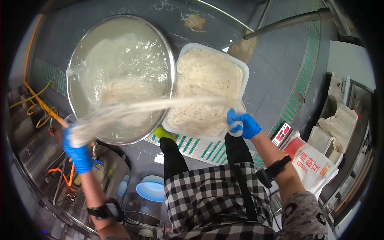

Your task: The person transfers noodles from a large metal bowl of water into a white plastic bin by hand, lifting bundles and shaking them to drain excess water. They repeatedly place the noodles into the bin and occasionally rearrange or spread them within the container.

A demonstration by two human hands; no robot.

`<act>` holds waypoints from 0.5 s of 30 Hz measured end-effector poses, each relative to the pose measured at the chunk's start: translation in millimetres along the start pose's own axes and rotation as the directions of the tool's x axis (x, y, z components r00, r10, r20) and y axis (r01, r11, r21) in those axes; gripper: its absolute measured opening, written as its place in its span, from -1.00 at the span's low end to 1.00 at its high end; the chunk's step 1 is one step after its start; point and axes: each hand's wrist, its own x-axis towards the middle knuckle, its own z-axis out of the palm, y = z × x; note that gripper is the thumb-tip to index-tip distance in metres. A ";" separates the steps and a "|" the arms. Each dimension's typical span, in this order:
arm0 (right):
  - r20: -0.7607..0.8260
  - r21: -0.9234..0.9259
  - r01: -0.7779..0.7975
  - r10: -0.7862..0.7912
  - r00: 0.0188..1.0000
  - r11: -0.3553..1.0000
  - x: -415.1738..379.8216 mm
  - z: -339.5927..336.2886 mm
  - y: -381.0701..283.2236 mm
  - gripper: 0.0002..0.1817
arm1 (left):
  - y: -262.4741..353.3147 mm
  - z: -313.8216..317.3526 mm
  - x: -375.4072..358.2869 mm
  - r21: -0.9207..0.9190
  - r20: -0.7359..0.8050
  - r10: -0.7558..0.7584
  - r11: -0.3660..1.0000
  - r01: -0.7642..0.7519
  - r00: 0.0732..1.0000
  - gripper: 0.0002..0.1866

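Note:
A long bundle of pale noodles (160,105) stretches between my two blue-gloved hands. My left hand (78,150) grips its thick left end at the lower-left rim of a large round metal tub (173,76) of cloudy water. More noodles (128,89) lie in that water. Fingers curled, my right hand (243,123) holds the other end by the lower-right corner of a white rectangular bin (245,74). A mass of noodles (208,76) fills the bin, and the stretched bundle passes over it. The bundle is blurred near my left hand.
Green-slotted drain grates (200,149) cross the grey floor. A red and white sack (308,162) and a digital scale (281,134) are at the right. At lower left are a metal sink unit (108,160) with hoses and a blue basin (151,189). Noodle scraps (195,23) lie behind.

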 end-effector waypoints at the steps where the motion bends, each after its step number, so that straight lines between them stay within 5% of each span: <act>1: 0.082 0.060 0.045 -0.050 0.995 0.997 7.3 7.1 4.7 -0.58 | -5.5 18.9 -20.3 0.016 0.122 -0.185 0.983 0.185 0.975 -0.79; 3: 0.129 -0.078 0.115 -0.104 0.986 0.990 14.0 44.3 18.4 -0.53 | 18.6 76.9 -63.7 0.172 0.260 -0.240 0.965 0.200 0.935 -0.75; 4: 0.184 -0.217 0.193 -0.154 0.971 0.957 18.9 58.8 25.5 -0.48 | 37.5 103.1 -74.5 0.103 0.414 -0.054 0.995 0.012 0.909 -0.73; 6: 0.279 -0.457 0.290 -0.174 0.945 0.841 31.5 69.8 45.0 -0.41 | 68.0 151.9 -94.4 -0.050 0.538 -0.158 0.975 0.218 0.828 -0.75; 8: 0.425 -0.695 0.510 -0.282 0.860 0.507 54.3 52.8 73.4 -0.36 | 87.9 189.1 -110.8 -0.246 0.528 -0.146 0.917 0.315 0.836 -0.73; 9: 0.419 -0.801 0.470 -0.214 0.883 0.371 49.6 59.8 68.3 -0.35 | 95.9 203.1 -122.8 -0.255 0.452 -0.131 0.929 0.269 0.882 -0.70; 11: 0.416 -0.475 0.478 -0.290 0.862 0.739 62.1 42.0 88.6 -0.46 | 104.5 224.3 -143.3 -0.179 0.344 0.004 0.982 0.061 0.939 -0.64; 12: 0.332 -0.078 0.239 -0.201 0.922 0.968 68.7 43.4 92.1 -0.50 | 112.1 225.7 -143.6 -0.093 0.328 0.127 0.990 -0.102 0.936 -0.60; 13: 0.227 -0.062 0.209 -0.191 0.955 0.976 71.2 28.4 96.1 -0.54 | 120.2 220.5 -141.5 -0.109 0.516 0.091 0.993 -0.040 0.852 -0.55; 14: 0.120 -0.039 0.184 -0.178 0.977 0.982 73.7 13.4 100.0 -0.58 | 118.3 218.3 -140.9 -0.107 0.511 0.087 0.994 -0.037 0.855 -0.55; 15: 0.137 -0.545 0.329 -0.305 0.942 0.771 66.0 25.8 83.1 -0.61 | 114.1 212.5 -139.9 -0.207 0.434 0.155 0.976 -0.069 0.887 -0.53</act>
